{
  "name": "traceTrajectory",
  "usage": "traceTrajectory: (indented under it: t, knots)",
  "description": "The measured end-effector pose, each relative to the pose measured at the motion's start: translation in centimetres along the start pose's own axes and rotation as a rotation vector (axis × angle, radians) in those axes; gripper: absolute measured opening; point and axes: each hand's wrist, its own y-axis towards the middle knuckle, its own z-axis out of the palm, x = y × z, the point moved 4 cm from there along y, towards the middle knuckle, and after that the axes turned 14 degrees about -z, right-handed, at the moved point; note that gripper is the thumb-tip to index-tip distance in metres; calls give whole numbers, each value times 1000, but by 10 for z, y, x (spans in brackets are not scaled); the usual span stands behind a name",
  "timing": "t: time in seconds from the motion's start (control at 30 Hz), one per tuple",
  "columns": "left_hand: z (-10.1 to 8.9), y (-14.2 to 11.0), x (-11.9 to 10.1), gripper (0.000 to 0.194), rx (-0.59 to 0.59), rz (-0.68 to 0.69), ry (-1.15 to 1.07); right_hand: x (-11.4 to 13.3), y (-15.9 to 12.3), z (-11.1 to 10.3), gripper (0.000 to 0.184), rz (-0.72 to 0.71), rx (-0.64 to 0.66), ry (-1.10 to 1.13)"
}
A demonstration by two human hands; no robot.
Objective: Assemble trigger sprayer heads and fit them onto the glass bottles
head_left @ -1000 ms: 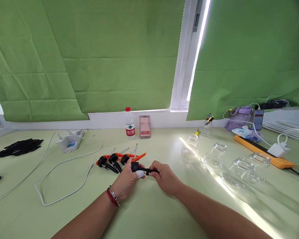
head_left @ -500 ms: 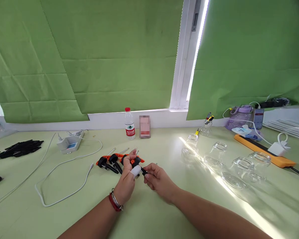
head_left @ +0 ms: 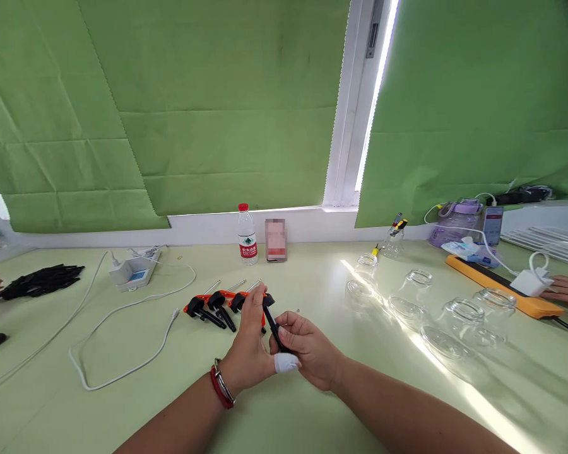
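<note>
Between my hands is a black part [head_left: 273, 323] with a round cap at its upper end and a straight stem, held tilted; a bit of orange shows behind it. My left hand [head_left: 252, 350], with a white wrap on the thumb, spans the part, fingers at the cap and thumb near the lower end. My right hand [head_left: 310, 347] pinches the lower stem between thumb and fingers. Just left of them, several similar black parts [head_left: 216, 301] with orange strips and thin metal rods lie in a row on the table.
Several clear glass jars [head_left: 452, 328] stand on the right, near an orange power strip [head_left: 497, 287]. A water bottle [head_left: 247, 236] stands at the back. A white cable [head_left: 123, 309] and black pieces [head_left: 45, 280] lie left. Other people's hands [head_left: 567, 290] show at both edges.
The black part has turned from nearly level to steeply tilted. My left thumb has swung down toward its lower end. Other people's hands have come in at the left and right edges.
</note>
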Motion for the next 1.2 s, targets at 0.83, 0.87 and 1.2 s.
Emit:
traceTrajectory:
  t: [0.83, 0.87, 1.2]
  knots:
    - [-9, -3, -22, 107, -77, 104, 73, 6, -5, 9, 34, 80, 32, 103]
    - [-10, -3, -24, 106, -75, 124, 67, 7, -5, 10, 34, 85, 44, 106]
    - [-15, -11, -24, 106, 20, 103, 47, 10, 5, -1, 38, 129, 207, -106]
